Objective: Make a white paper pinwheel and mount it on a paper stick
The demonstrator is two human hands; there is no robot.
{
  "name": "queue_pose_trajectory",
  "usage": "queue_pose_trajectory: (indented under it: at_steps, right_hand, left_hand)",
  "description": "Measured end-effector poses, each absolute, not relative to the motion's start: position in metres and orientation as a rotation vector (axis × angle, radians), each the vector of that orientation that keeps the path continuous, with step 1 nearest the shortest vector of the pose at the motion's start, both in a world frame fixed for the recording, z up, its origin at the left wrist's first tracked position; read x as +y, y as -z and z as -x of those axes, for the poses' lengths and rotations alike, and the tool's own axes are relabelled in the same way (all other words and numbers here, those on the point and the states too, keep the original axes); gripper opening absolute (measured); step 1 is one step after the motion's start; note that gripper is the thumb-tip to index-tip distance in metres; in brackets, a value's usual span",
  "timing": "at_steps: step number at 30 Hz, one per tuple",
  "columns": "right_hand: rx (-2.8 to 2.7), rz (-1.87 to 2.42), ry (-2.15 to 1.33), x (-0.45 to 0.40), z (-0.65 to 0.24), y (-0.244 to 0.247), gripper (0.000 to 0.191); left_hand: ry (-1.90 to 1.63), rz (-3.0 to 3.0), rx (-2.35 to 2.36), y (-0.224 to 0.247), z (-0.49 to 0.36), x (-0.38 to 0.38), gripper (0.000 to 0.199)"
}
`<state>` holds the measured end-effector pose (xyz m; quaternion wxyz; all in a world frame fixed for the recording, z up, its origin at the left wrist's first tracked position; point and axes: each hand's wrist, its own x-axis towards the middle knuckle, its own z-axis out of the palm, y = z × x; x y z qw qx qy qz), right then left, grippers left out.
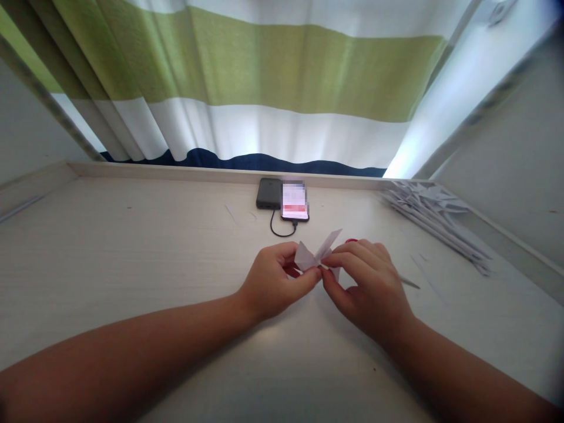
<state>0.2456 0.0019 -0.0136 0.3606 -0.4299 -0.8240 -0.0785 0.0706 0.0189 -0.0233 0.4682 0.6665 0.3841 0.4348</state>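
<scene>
Between my two hands is a small folded piece of white paper (307, 257), with pointed flaps sticking up and out. My left hand (277, 279) pinches its left side, thumb in front and fingers behind. On the other side, my right hand (368, 279) grips the paper between thumb and fingertips near its middle fold. Fingers cover part of the paper's lower edge. Behind and under my right hand lie scissors, mostly hidden; a red handle (351, 240) and a metal blade tip (409, 282) show.
A phone (295, 201) is joined by a short cable (282, 235) to a black power bank (268, 194) at the back of the pale table (132, 247). Folded paper strips (434, 214) are heaped at the back right. Thin paper scraps lie about. A striped curtain (273, 70) hangs behind.
</scene>
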Motion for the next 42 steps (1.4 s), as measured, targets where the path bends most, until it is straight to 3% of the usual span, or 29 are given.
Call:
queue_pose_trajectory:
  at_steps: [23, 31, 42]
  right_hand:
    - [-2.201, 1.008, 0.231, -0.0021, -0.2417, 0.0120, 0.004]
    - [-2.185, 1.012, 0.219, -0.0053, -0.2427, 0.0111, 0.003]
    - [-2.296, 0.998, 0.224, -0.0066, -0.2409, 0.0086, 0.015]
  left_hand:
    - [-1.030, -1.755, 1.118, 0.0272, -0.0682, 0.0198, 0.022]
    - [-1.080, -1.718, 0.967, 0.0261, -0.0701, 0.0190, 0.010]
    - [-1.068, -1.715, 0.975, 0.0267, -0.0693, 0.0209, 0.012]
